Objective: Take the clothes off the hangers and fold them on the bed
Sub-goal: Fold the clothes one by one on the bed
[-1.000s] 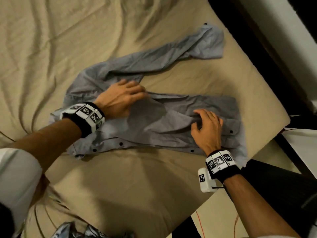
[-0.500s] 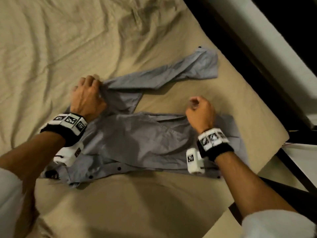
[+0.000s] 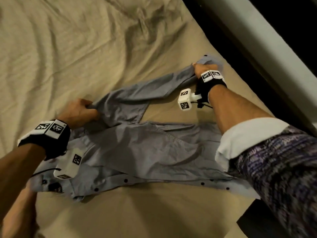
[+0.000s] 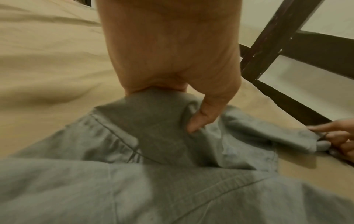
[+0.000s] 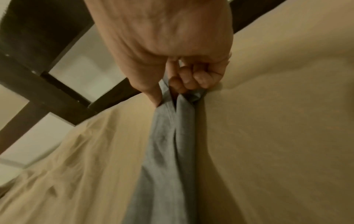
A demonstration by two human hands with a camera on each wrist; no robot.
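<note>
One beige-sheeted bed (image 3: 72, 54) fills the view; a dark bed frame (image 3: 228, 31) and pale wall (image 3: 281, 42) run toward 2 o'clock. A grey shirt (image 3: 145, 152), off its hanger, lies flat at centre, partly folded. Its sleeve (image 3: 145, 90) stretches toward 1 o'clock, unfolded. The left hand (image 3: 79, 112) grips the shoulder at 9 o'clock; the right hand (image 3: 199, 68) pinches the cuff. Folding appears about half done.
</note>
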